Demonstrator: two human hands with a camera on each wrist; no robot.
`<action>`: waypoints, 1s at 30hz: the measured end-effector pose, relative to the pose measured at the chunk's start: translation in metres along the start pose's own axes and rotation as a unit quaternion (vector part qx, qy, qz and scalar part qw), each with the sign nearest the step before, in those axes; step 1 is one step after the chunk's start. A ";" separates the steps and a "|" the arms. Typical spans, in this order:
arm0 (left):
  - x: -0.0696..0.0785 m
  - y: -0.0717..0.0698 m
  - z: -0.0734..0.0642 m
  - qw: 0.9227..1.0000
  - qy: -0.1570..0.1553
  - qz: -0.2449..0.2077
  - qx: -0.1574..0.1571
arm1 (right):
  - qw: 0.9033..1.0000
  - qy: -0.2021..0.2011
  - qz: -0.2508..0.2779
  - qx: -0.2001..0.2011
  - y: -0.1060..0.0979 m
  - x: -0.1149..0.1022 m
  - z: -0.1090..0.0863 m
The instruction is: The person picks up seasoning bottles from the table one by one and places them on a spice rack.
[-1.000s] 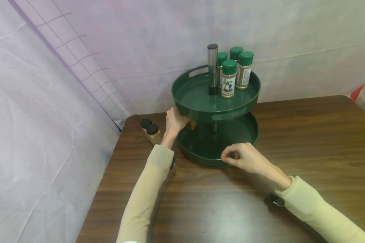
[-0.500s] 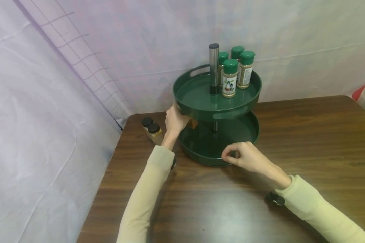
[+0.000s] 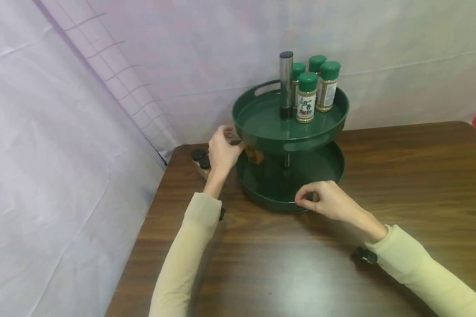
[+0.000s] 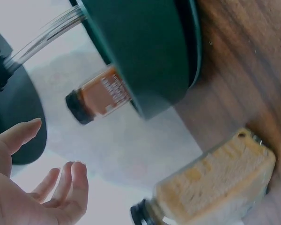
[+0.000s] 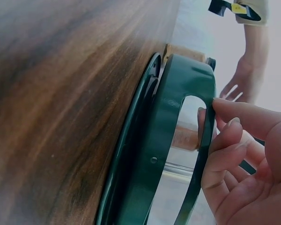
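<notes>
A two-tier dark green rotating spice rack stands on the table. My left hand (image 3: 223, 152) is beside the gap between its tiers, fingers spread and holding nothing. In the left wrist view, a black-capped jar of reddish-brown spice (image 4: 103, 93) stands in the lower tray (image 4: 150, 56), a little away from my fingertips. The upper tray partly hides that jar in the head view. My right hand (image 3: 327, 200) pinches the front rim of the lower tray; in the right wrist view the thumb and fingers (image 5: 229, 133) grip it at the handle slot (image 5: 189, 122).
Several green-capped spice jars (image 3: 306, 103) stand in the upper tray (image 3: 258, 121), right of the steel post (image 3: 286, 83). Two black-capped jars (image 3: 198, 155) stand on the table left of the rack; one holds yellowish powder (image 4: 215, 183). White cloth (image 3: 206, 53) hangs behind the table (image 3: 269, 264).
My left hand has let go of the reddish-brown spice jar, opened and drawn back left, leaving it in the lower tray. My right hand keeps its grip on the rim. The head view has shifted slightly.
</notes>
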State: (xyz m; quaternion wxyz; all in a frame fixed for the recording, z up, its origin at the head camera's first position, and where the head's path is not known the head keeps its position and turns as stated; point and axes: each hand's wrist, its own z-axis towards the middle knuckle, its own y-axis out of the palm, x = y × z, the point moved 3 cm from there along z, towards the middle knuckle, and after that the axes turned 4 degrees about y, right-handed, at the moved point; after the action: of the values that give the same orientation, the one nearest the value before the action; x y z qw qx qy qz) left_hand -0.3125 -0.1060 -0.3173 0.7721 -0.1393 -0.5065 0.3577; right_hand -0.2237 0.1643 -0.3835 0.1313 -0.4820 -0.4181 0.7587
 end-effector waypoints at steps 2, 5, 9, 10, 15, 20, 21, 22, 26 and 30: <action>0.003 -0.007 -0.002 1.000 0.006 -0.002 0.003 | 1.000 0.000 0.001 -0.001 0.000 0.001 0.000; 0.007 -0.018 -0.006 1.000 0.018 -0.014 0.015 | 1.000 -0.001 0.001 0.002 0.000 0.001 0.001; 0.006 -0.033 -0.012 0.998 0.036 -0.034 0.034 | 1.000 -0.004 -0.002 0.008 -0.001 0.001 0.001; 0.004 -0.037 -0.013 0.998 0.041 -0.037 0.038 | 1.000 -0.004 -0.001 0.008 -0.001 0.000 0.001; -0.006 -0.055 -0.020 0.996 0.046 -0.045 0.054 | 1.000 -0.004 0.002 0.005 -0.002 -0.001 0.002; -0.017 -0.068 -0.025 0.995 0.042 -0.047 0.072 | 1.000 -0.003 -0.001 0.005 -0.002 0.000 0.001; -0.020 -0.070 -0.025 0.995 0.040 -0.046 0.076 | 1.000 -0.004 -0.001 0.006 -0.002 0.000 0.001; -0.022 -0.071 -0.026 0.995 0.036 -0.046 0.078 | 1.000 -0.003 -0.001 0.007 -0.002 0.000 0.001; -0.032 -0.075 -0.029 0.996 0.020 -0.039 0.079 | 1.000 -0.004 -0.002 0.008 -0.002 0.001 0.002; -0.043 -0.076 -0.034 0.997 0.001 -0.034 0.074 | 1.000 -0.010 0.004 0.008 -0.001 0.001 0.002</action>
State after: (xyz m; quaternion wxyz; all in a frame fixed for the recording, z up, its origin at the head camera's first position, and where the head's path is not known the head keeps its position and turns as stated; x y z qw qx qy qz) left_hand -0.2615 -0.1850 -0.3179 0.7922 -0.0649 -0.4827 0.3678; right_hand -0.2259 0.1645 -0.3826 0.1283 -0.4751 -0.4116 0.7671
